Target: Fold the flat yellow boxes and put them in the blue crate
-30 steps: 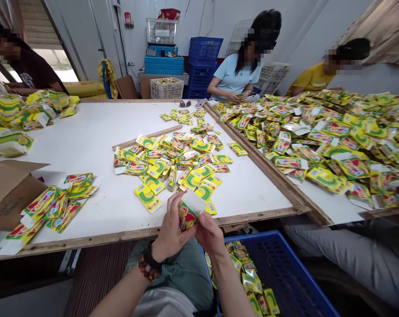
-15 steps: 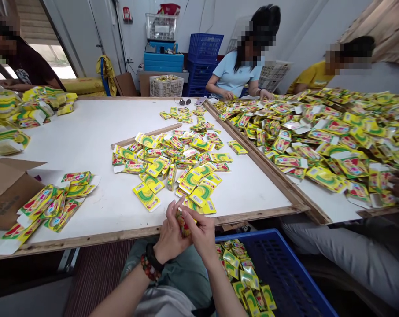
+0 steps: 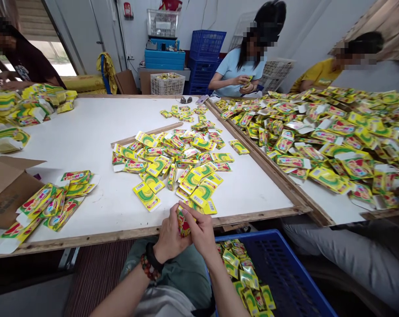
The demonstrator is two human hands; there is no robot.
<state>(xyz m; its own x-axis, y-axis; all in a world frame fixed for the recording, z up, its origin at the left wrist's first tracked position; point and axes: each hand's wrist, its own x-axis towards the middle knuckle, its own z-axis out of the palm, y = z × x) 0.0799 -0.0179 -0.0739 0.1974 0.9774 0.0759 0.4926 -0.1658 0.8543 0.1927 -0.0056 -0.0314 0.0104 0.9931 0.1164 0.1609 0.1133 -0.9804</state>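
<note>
Between my two hands, just over the table's front edge, is a small yellow and green carton (image 3: pixel 183 224) with red print. My left hand (image 3: pixel 170 235) is closed around its left side. My right hand (image 3: pixel 201 229) grips it from the right, thumb and fingers at its top end. Part of the carton is hidden by my fingers. Right beyond my hands, a heap of similar small cartons (image 3: pixel 173 154) lies on the white table (image 3: pixel 113 211). A blue crate (image 3: pixel 285 264) with many such cartons in it stands low at my right.
An open cardboard box (image 3: pixel 11 189) and a loose group of cartons (image 3: pixel 54 204) lie at the left. Wooden strips (image 3: pixel 259 163) divide the table from a large carton pile (image 3: pixel 331 136). Co-workers sit around; one in a light blue shirt (image 3: pixel 237 72) is across the table.
My fingers have shifted slightly on the carton, closing over its top end. Across the table, the co-worker in light blue has raised both hands and now holds something yellow.
</note>
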